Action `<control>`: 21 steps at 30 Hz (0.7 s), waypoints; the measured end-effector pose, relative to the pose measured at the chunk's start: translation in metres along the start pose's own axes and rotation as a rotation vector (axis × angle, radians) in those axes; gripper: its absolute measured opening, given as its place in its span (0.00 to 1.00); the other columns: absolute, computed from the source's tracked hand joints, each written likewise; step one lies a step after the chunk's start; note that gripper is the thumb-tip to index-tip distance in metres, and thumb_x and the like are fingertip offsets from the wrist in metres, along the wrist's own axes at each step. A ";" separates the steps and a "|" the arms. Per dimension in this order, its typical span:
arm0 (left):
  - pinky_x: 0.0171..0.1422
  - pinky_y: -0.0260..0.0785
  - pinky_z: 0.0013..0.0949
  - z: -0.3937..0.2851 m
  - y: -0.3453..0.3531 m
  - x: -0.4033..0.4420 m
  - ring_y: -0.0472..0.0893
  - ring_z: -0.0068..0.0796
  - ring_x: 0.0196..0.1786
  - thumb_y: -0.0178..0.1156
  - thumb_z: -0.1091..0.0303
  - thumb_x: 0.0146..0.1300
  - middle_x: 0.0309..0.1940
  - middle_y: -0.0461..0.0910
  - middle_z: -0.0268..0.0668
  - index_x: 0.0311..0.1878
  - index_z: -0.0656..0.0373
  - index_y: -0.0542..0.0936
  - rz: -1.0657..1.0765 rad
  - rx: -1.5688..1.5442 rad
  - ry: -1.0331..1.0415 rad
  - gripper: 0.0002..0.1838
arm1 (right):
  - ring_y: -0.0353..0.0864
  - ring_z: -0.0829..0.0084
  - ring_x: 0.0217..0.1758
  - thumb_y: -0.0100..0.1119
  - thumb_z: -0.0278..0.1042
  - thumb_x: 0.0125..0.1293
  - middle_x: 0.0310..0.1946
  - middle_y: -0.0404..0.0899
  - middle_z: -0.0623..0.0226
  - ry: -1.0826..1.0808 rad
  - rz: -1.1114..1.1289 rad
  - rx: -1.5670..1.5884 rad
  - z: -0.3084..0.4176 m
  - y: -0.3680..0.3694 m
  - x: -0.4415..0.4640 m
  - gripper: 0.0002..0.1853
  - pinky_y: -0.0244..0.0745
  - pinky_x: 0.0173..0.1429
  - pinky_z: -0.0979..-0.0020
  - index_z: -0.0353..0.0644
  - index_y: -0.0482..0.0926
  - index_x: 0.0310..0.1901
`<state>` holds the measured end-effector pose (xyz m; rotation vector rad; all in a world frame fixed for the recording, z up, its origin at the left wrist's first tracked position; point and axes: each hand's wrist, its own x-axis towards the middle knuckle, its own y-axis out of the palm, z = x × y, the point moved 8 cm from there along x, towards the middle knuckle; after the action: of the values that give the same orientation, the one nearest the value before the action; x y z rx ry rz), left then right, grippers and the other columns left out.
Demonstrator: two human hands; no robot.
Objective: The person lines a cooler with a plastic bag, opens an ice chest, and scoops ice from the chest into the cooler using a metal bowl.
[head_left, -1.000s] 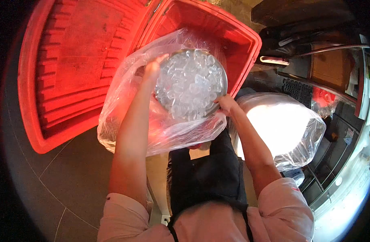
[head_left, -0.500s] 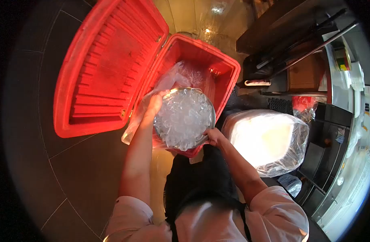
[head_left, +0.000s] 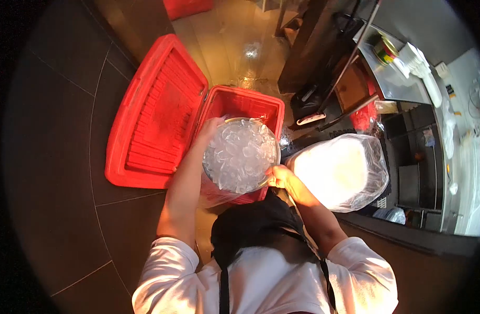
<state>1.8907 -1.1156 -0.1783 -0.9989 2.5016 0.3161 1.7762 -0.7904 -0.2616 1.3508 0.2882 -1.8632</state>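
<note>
A round metal bowl (head_left: 278, 155) heaped with clear ice pieces (head_left: 241, 154) is held up in front of my body. My left hand (head_left: 212, 129) grips its rim at the upper left, and my right hand (head_left: 279, 176) has its fingers closed on the rim at the lower right. Beneath and behind the bowl stands a red cooler box (head_left: 275, 100) with its ribbed lid (head_left: 161, 118) swung open to the left. A clear plastic bag (head_left: 213, 193) shows in part under the bowl; the bowl hides most of it.
To the right stands a brightly lit container covered in clear plastic (head_left: 331, 170). Beyond it are dark shelves (head_left: 418, 157), a metal counter (head_left: 397, 86) with a tin (head_left: 385, 49), and a long pole (head_left: 349, 60). Dark floor tiles (head_left: 57, 172) lie at the left.
The bowl of ice, still in both hands, has risen away from the cooler and bag. The view has tilted up and shows more floor and counter; the bag is now mostly hidden.
</note>
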 end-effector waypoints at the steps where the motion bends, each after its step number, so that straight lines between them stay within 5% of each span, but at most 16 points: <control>1: 0.57 0.69 0.35 -0.002 -0.003 0.000 0.78 0.33 0.51 0.55 0.54 0.59 0.45 0.82 0.42 0.48 0.61 0.82 0.000 0.036 -0.010 0.22 | 0.78 0.59 0.20 0.50 0.23 0.60 0.29 0.76 0.54 -0.029 -0.073 -0.020 0.018 0.018 -0.040 0.11 0.79 0.20 0.61 0.32 0.73 0.44; 4: 0.54 0.71 0.35 0.007 -0.017 0.016 0.79 0.33 0.48 0.55 0.55 0.59 0.43 0.82 0.42 0.45 0.61 0.82 -0.040 -0.003 -0.037 0.20 | 0.78 0.58 0.19 0.50 0.24 0.60 0.29 0.76 0.52 -0.035 -0.123 -0.054 0.044 0.043 -0.094 0.11 0.80 0.21 0.58 0.30 0.72 0.44; 9: 0.52 0.71 0.35 -0.048 -0.008 -0.026 0.79 0.33 0.46 0.53 0.57 0.59 0.43 0.82 0.40 0.44 0.62 0.82 -0.039 -0.043 0.172 0.20 | 0.77 0.57 0.16 0.52 0.22 0.59 0.28 0.77 0.43 -0.037 -0.017 -0.200 0.047 0.025 -0.052 0.16 0.72 0.13 0.63 0.27 0.66 0.49; 12: 0.47 0.71 0.34 -0.055 -0.015 -0.029 0.79 0.32 0.41 0.53 0.56 0.58 0.37 0.82 0.37 0.41 0.62 0.83 -0.108 -0.129 0.078 0.19 | 0.82 0.43 0.37 0.49 0.18 0.58 0.47 0.72 0.36 -0.090 -0.012 0.013 0.061 0.052 -0.087 0.22 0.82 0.36 0.42 0.21 0.62 0.55; 21: 0.38 0.71 0.37 -0.074 -0.022 -0.055 0.77 0.31 0.34 0.53 0.56 0.59 0.31 0.81 0.37 0.35 0.60 0.82 -0.177 -0.079 0.037 0.17 | 0.81 0.39 0.40 0.48 0.19 0.59 0.49 0.72 0.34 -0.110 0.100 -0.048 0.068 0.067 -0.095 0.27 0.81 0.40 0.44 0.23 0.58 0.60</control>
<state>1.9197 -1.1253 -0.0885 -1.2594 2.4280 0.3464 1.7864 -0.8303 -0.1333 1.2044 0.2044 -1.8282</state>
